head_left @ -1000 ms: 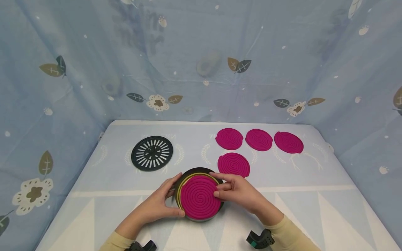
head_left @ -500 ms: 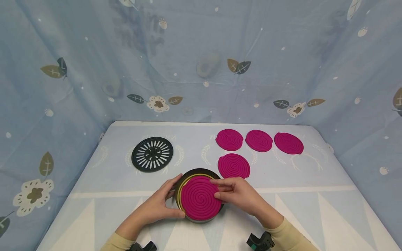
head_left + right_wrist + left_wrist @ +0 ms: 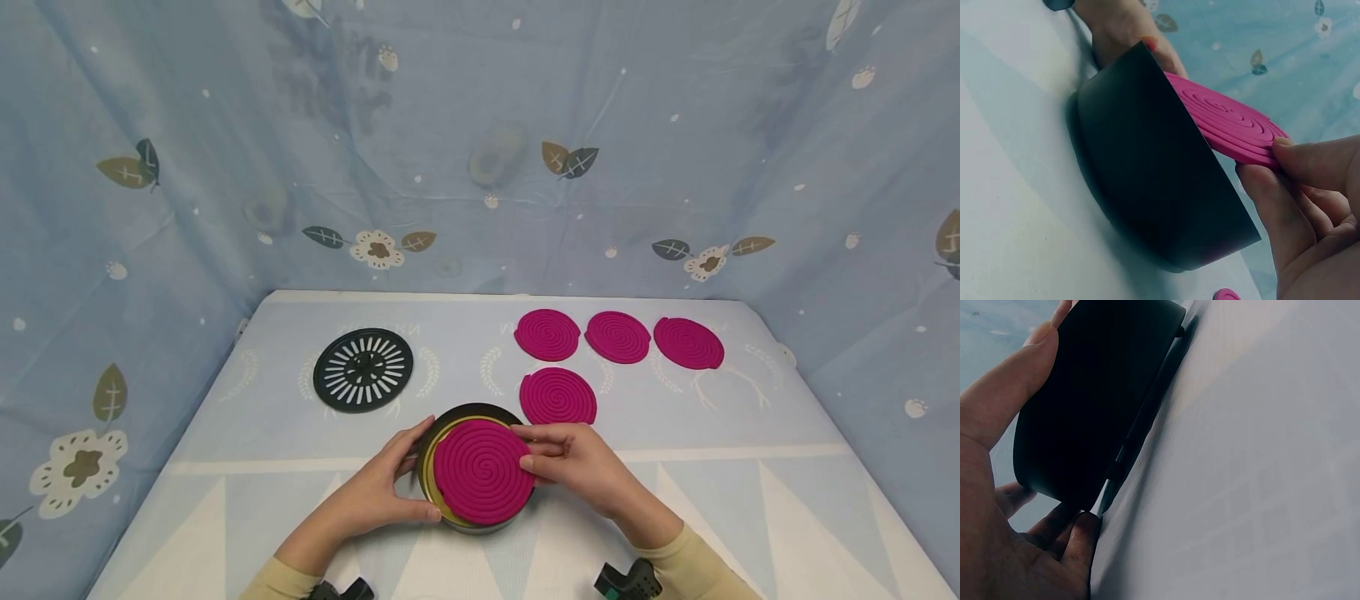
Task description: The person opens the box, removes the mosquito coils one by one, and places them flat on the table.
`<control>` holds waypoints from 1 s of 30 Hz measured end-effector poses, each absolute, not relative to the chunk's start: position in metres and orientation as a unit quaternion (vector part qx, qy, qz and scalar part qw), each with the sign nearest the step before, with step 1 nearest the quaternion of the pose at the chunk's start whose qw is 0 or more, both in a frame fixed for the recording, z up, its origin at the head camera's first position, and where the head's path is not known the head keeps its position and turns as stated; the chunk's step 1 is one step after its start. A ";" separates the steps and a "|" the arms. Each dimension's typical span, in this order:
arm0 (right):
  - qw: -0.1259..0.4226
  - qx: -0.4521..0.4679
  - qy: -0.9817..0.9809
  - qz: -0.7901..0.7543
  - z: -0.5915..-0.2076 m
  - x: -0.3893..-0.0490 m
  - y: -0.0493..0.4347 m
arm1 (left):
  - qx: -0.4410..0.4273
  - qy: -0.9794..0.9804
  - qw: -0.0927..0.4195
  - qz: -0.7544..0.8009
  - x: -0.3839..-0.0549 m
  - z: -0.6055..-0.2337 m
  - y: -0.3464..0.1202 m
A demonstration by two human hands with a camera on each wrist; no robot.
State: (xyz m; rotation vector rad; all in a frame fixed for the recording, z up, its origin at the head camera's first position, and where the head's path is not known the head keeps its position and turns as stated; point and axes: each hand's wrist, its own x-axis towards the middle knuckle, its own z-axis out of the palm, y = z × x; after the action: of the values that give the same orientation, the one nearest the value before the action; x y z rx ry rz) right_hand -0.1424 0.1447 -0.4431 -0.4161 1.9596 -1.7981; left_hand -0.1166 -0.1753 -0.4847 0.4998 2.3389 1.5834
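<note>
A magenta mosquito coil [image 3: 483, 472] lies tilted at the mouth of a round black tin [image 3: 1141, 162] with a yellowish inside. My right hand [image 3: 581, 467] pinches the coil's right edge between thumb and fingers. In the right wrist view, that edge stands raised out of the tin while the far edge dips behind the rim. My left hand [image 3: 393, 483] grips the tin from the left, thumb near the front rim and fingers round the back. Seen from the left wrist, the tin's dark side wall [image 3: 1091, 394] sits against the palm side, close over the table.
Behind the tin lies another mosquito coil [image 3: 558, 397], with three more in a row at the back right, the nearest to the middle being a coil [image 3: 547, 335]. A black slotted lid [image 3: 363, 375] lies at the back left. A patterned blue curtain [image 3: 480, 150] surrounds the table.
My right hand has shifted slightly right with the coil, whose right edge now sits higher. More of the tin's yellowish inside shows on the left. The left hand stays in place.
</note>
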 end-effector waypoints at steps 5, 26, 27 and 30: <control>0.225 -0.152 0.702 -0.658 -0.444 -0.143 0.145 | 0.173 0.808 0.136 0.547 -0.116 -0.485 -0.175; 0.199 -0.108 0.686 -0.692 -0.444 -0.150 0.168 | 0.180 0.811 0.128 0.542 -0.117 -0.486 -0.175; 0.197 -0.104 0.685 -0.694 -0.444 -0.150 0.169 | 0.181 0.811 0.128 0.541 -0.117 -0.486 -0.175; 0.193 -0.092 0.681 -0.700 -0.445 -0.151 0.174 | 0.187 0.811 0.124 0.541 -0.117 -0.487 -0.175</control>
State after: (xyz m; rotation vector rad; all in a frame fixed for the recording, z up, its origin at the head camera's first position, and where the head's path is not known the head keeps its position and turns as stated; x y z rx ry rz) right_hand -0.1510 0.1742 -0.4445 -0.2573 1.9112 -1.9651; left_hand -0.1166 -0.1755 -0.4869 0.5438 2.3640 1.5770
